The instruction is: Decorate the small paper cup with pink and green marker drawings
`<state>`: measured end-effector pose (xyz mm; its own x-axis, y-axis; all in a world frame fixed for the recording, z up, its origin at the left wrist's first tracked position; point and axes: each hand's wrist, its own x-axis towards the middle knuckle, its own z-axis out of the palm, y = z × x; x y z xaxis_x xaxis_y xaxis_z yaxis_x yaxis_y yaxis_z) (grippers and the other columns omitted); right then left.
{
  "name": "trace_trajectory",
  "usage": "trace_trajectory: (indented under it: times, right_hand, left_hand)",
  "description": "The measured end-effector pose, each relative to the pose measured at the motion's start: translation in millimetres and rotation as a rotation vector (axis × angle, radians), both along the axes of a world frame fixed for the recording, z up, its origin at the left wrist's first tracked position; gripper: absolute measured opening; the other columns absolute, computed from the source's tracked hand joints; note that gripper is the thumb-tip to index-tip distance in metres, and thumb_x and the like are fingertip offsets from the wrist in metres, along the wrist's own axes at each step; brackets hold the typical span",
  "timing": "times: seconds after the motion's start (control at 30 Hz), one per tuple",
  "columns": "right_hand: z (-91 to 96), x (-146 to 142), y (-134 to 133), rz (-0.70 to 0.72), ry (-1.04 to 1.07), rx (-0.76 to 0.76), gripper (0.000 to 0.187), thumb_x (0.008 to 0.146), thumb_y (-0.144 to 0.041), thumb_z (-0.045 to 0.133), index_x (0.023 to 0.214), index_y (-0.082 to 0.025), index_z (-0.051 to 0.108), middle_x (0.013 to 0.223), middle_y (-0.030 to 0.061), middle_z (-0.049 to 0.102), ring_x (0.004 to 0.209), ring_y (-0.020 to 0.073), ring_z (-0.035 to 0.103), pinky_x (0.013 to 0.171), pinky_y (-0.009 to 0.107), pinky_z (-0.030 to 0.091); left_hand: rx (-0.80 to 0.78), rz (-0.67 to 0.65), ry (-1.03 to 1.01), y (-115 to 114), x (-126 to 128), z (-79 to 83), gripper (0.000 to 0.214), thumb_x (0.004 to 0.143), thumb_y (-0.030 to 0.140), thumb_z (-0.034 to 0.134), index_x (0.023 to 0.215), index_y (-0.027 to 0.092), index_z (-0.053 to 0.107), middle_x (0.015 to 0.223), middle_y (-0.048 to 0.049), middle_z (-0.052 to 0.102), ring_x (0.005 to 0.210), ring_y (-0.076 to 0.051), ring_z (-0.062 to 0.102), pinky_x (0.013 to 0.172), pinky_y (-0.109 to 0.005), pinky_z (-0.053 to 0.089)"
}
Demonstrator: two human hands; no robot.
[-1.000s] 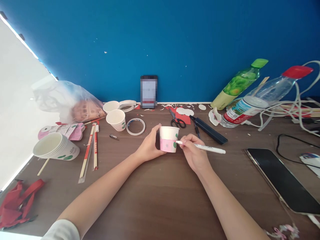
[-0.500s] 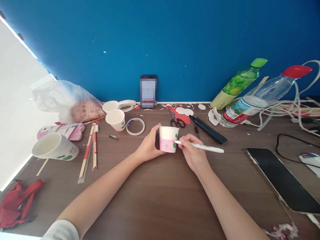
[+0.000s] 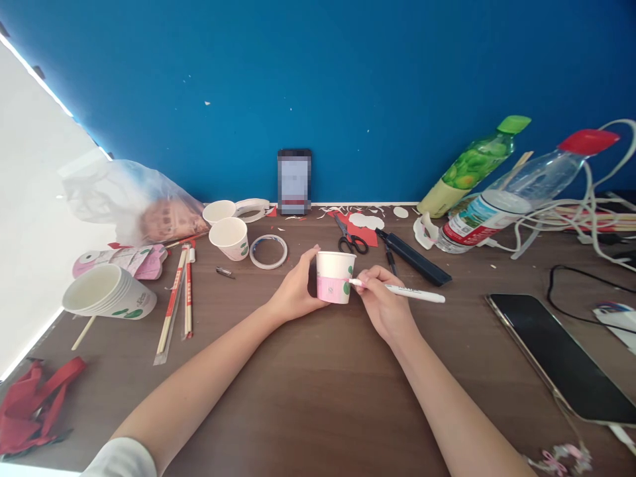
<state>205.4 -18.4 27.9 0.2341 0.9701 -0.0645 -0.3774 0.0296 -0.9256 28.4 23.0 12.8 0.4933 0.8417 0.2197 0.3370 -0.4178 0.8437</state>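
Observation:
A white paper cup [image 3: 334,266] with a pink lower band and green leaf prints stands upright in the middle of the desk. My left hand [image 3: 298,285] grips it from the left, thumb near the rim and fingers partly hidden behind it. In my right hand [image 3: 385,305] is a white marker pen [image 3: 417,293], held like a pencil. Its tip meets the cup's right side near the top of the pink band. Just behind the cup lie black-handled scissors [image 3: 354,245] on red paper [image 3: 366,236].
Left are stacked paper cups [image 3: 112,291], wrapped chopsticks [image 3: 173,301], a tape roll [image 3: 268,252] and two loose cups. A phone [image 3: 294,182] leans on the blue wall. A black utility knife [image 3: 417,257], two bottles [image 3: 477,165], white cables and another phone [image 3: 561,358] occupy the right.
The marker tip has shifted very slightly right along the cup's side. My left hand keeps its hold, and the cup stays in place.

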Motion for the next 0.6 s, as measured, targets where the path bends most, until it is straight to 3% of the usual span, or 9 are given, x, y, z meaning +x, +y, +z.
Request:
trace_trajectory:
  times: [0.6]
  right_hand:
    - [-6.1,1.1,2.4,0.023,-0.038,0.006,0.024,0.059,-0.02,0.075,0.047,-0.02,0.055,0.05,-0.0041,0.052,0.053,0.0098,0.045,0.061,0.028,0.042]
  left_hand:
    - [-0.036,-0.006,-0.035,0.5,-0.2,0.5,0.097,0.063,0.023,0.08,0.141,0.019,0.023,0.153,-0.0199,0.032,0.141,-0.036,0.037,0.114,-0.051,0.035]
